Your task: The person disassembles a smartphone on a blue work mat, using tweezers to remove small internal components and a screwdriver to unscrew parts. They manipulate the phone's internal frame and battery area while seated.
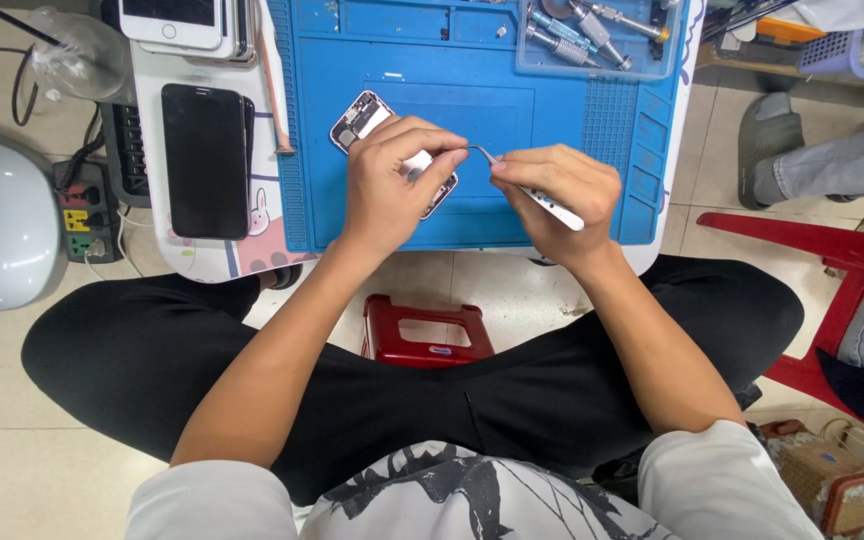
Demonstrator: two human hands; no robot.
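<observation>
The left hand point(392, 180) is curled over an opened phone point(364, 117) that lies on the blue work mat point(592, 130), its fingers closed onto the phone's lower half so that only the upper end, with bare metal and circuit parts, shows at about 11 o'clock from the hand. The right hand point(552, 195) sits at 3 o'clock from the left one, pinched tight around a pair of curved metal tweezers point(537, 192); their thin tip runs toward 9 o'clock and meets the left fingers just over the phone, though whether it touches the phone itself cannot be told. The mat covers a small white table point(214, 262). At 9 o'clock from the left hand a black phone point(205, 160) lies face up on the table, well apart from the mat's work area, and at 11 o'clock a white phone point(172, 20) rests at the far edge. At 1 o'clock from the right hand a clear tray point(652, 55) holds several screwdrivers point(577, 35). Below the table, at 6 o'clock, stands a red stool point(427, 330) between the person's crossed legs.
</observation>
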